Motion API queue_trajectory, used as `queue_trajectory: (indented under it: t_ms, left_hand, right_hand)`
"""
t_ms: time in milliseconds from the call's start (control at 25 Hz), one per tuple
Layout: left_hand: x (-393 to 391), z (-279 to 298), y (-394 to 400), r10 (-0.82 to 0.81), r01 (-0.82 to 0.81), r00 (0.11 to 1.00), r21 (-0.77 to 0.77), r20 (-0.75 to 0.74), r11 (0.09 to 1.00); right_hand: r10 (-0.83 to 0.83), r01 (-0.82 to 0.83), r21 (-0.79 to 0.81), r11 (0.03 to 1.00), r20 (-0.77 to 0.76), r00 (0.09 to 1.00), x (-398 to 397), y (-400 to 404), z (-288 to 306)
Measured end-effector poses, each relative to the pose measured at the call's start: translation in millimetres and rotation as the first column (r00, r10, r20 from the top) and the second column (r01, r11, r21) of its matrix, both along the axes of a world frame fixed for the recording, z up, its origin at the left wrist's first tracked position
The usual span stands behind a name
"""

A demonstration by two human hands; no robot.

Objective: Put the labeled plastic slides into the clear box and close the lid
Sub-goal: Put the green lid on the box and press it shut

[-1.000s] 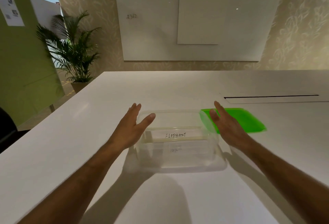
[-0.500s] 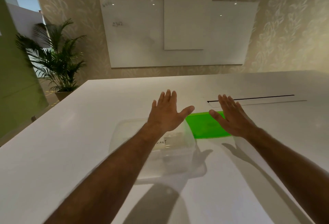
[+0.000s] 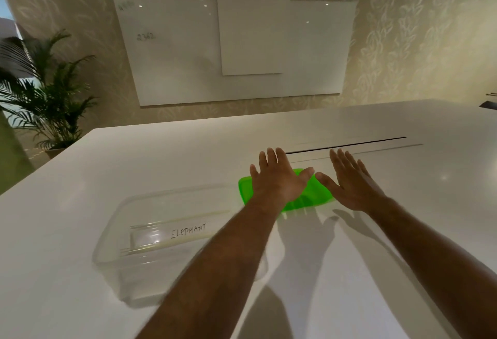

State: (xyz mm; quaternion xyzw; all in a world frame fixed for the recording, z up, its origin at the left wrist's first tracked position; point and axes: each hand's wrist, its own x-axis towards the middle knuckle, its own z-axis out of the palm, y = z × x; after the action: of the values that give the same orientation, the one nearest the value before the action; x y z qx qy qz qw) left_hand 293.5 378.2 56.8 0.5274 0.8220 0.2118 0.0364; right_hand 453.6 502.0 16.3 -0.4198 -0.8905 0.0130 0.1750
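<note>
You've got the broad white table (image 3: 80, 204) under everything, and the clear rectangular plastic box (image 3: 150, 233) sits on it as your landmark, open at the top. Just beyond the box's far right corner lies the bright green plastic lid (image 3: 309, 198), flat on the table and not yet on the box. Inside the box stands the labeled plastic slide marked ELEPHANT (image 3: 172, 233), long edge down, label toward you; a second slide may sit nearer you, but through the clear wall I cannot tell.

Your left hand (image 3: 279, 180) reaches past the box's right end and hangs over the lid, fingers straight and spread, gripping nothing; whether the palm touches the green plastic, I cannot tell. Your right hand (image 3: 352, 185) hovers just to the right of the lid, further from the box, also flat and spread, holding nothing.

The way I read it, the loading looks done and the lid is the job now. It should be light, thin and a bit flexible, slick on that smooth table, so it may skate if you push it. Take it by its two short edges, one hand each, and pinch the rim. The box looks light too and could slide when you press down, so go corner by corner.
</note>
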Motion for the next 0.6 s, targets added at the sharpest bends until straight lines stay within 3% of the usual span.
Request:
queue_trajectory:
  t_ms: [240,440,600]
  left_hand:
    - [12.6,-20.0,29.2,0.152,-0.179,0.896,0.027,0.418,0.983]
    - [-7.7,-47.3,29.3,0.371,-0.404,0.777,-0.050,0.510,0.914]
    - [-13.6,-59.8,25.5,0.478,-0.472,0.694,-0.161,0.539,0.867]
  right_hand:
    - [-0.002,-0.009,-0.189,0.982,-0.059,0.998,-3.4,15.9,-21.5]
    - [-0.071,-0.010,-0.399,0.917,-0.187,0.980,-12.9,19.2,-36.6]
    - [-0.120,-0.046,-0.487,0.872,-0.304,0.945,-15.6,13.7,-45.9]
